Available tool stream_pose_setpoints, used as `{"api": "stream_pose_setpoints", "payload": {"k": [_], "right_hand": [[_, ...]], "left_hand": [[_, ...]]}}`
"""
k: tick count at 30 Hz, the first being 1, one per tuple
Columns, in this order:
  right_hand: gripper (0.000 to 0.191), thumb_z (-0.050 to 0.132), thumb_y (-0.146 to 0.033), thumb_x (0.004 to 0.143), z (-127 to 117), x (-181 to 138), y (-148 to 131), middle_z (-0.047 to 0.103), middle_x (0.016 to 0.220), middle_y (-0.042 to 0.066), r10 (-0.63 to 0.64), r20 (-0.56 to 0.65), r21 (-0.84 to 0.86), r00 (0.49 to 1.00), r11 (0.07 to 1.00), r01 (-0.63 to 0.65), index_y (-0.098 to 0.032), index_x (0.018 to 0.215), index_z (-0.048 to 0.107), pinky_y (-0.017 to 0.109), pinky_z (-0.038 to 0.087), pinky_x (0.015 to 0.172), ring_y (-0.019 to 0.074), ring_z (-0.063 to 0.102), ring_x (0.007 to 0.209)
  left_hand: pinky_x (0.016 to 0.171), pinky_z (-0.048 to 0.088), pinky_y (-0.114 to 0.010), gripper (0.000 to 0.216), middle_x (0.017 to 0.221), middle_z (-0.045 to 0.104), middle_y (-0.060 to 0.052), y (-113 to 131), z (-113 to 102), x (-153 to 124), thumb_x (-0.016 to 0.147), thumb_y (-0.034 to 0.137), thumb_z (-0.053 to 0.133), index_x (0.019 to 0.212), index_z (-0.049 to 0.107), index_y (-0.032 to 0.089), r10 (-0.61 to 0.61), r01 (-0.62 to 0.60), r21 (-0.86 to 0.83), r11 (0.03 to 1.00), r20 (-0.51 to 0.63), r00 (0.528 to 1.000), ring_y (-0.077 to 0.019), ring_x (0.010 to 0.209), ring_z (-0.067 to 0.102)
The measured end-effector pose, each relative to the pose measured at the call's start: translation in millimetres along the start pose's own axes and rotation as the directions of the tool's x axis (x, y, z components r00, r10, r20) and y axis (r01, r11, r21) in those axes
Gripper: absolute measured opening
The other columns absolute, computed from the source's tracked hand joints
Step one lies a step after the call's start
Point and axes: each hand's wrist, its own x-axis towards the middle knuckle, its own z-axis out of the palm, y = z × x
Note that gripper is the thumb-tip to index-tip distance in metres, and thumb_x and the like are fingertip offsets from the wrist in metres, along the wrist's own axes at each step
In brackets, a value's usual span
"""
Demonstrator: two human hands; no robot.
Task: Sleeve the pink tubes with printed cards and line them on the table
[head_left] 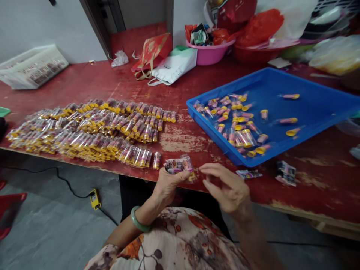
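My left hand (168, 185), a green bangle (138, 220) on its wrist, is closed around a small bunch of printed plastic packets (180, 165). Something yellow shows at the lower end of the bunch. Just to the right hovers my right hand (230, 189), slightly blurred, fingers apart and apparently holding nothing. Small clear tubes with yellow ends (109, 131) lie in long stacked rows to the left; a single tube (156, 160) is beside the packets. Loose pink-and-yellow tubes (244, 138) are scattered in a blue tray (270, 80).
On the worn red table (185, 138), a flat packet (249, 174) and a dark packet (286, 173) lie below the tray. Bags (176, 67), a pink basin (210, 54) and a white basket (33, 67) stand at the back. A cable with a yellow box (95, 199) runs across the floor.
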Motion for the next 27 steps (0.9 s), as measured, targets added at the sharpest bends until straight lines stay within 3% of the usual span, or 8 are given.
{"api": "stream_pose_setpoints", "payload": {"k": [4,8,11,14,17,22,25,27], "right_hand": [[0.019,0.072,-0.032,0.073,12,25,-1,0.071,0.073,0.003,0.362,0.13,0.214,0.923,0.899,-0.383,-0.017,0.085,0.069,0.023,0.052,0.052,0.0151,0.065,0.06],[0.024,0.078,-0.03,0.062,41,41,-5,0.069,0.067,0.003,0.478,0.201,0.339,0.855,0.785,-0.518,-0.015,0.079,0.07,0.023,0.05,0.051,0.0142,0.063,0.057],[0.029,0.078,-0.032,0.057,60,59,-2,0.069,0.07,0.003,0.538,0.268,0.419,0.799,0.682,-0.6,-0.014,0.078,0.068,0.025,0.05,0.051,0.0146,0.062,0.057],[0.031,0.073,-0.033,0.061,82,93,17,0.067,0.073,0.003,0.608,0.219,0.32,0.763,0.695,-0.644,-0.013,0.083,0.066,0.024,0.048,0.051,0.0127,0.059,0.057],[0.027,0.067,-0.03,0.076,112,138,50,0.064,0.078,0.004,0.655,0.105,0.15,0.749,0.734,-0.663,-0.01,0.093,0.064,0.023,0.048,0.054,0.0118,0.058,0.062],[0.032,0.059,-0.036,0.09,154,192,90,0.06,0.115,0.006,0.69,0.045,-0.12,0.722,0.721,-0.682,-0.014,0.114,0.059,0.036,0.054,0.078,0.0198,0.061,0.095],[0.035,0.058,-0.037,0.09,162,201,94,0.059,0.117,0.007,0.67,0.024,-0.262,0.742,0.72,-0.642,-0.014,0.116,0.057,0.039,0.054,0.082,0.022,0.06,0.1],[0.034,0.058,-0.039,0.09,154,201,92,0.06,0.113,0.007,0.64,0.007,-0.355,0.768,0.719,-0.597,-0.014,0.114,0.058,0.039,0.054,0.082,0.0203,0.061,0.097]], "left_hand": [[0.065,0.051,-0.027,0.036,0.075,0.071,-0.004,0,-14,0,0.052,0.026,0.088,0.081,0.073,0.012,0.013,-0.019,0.097,0.995,0.062,0.998,-0.0153,0.065,0.062],[0.065,0.05,-0.026,0.032,0.07,0.07,-0.004,6,-27,4,0.051,0.025,0.088,0.076,0.073,0.012,0.076,-0.078,0.103,0.992,0.023,0.997,-0.014,0.062,0.062],[0.057,0.049,-0.024,0.033,0.064,0.069,-0.003,15,-37,11,0.052,0.029,0.088,0.074,0.071,0.011,0.113,-0.111,0.031,0.993,-0.055,0.992,-0.0121,0.054,0.06],[0.052,0.05,-0.023,0.038,0.062,0.068,-0.005,29,-49,15,0.058,0.039,0.084,0.076,0.068,0.009,0.098,-0.108,-0.061,0.992,-0.149,0.984,-0.0126,0.052,0.061],[0.052,0.053,-0.023,0.042,0.066,0.068,-0.006,40,-60,13,0.066,0.046,0.078,0.081,0.067,0.009,0.043,-0.068,-0.116,0.991,-0.202,0.979,-0.0139,0.056,0.064],[0.044,0.052,-0.023,0.036,0.071,0.069,-0.007,44,-70,-2,0.073,0.041,0.071,0.09,0.065,0.01,-0.045,0.029,-0.17,0.985,-0.088,0.995,-0.0173,0.06,0.066],[0.043,0.053,-0.023,0.034,0.075,0.071,-0.009,42,-72,-7,0.072,0.033,0.073,0.096,0.065,0.01,-0.081,0.077,-0.127,0.989,-0.029,0.996,-0.0198,0.065,0.068],[0.051,0.057,-0.026,0.034,0.082,0.073,-0.011,43,-72,-6,0.07,0.028,0.076,0.098,0.065,0.011,-0.107,0.103,-0.095,0.99,-0.033,0.994,-0.0222,0.073,0.071]]}}
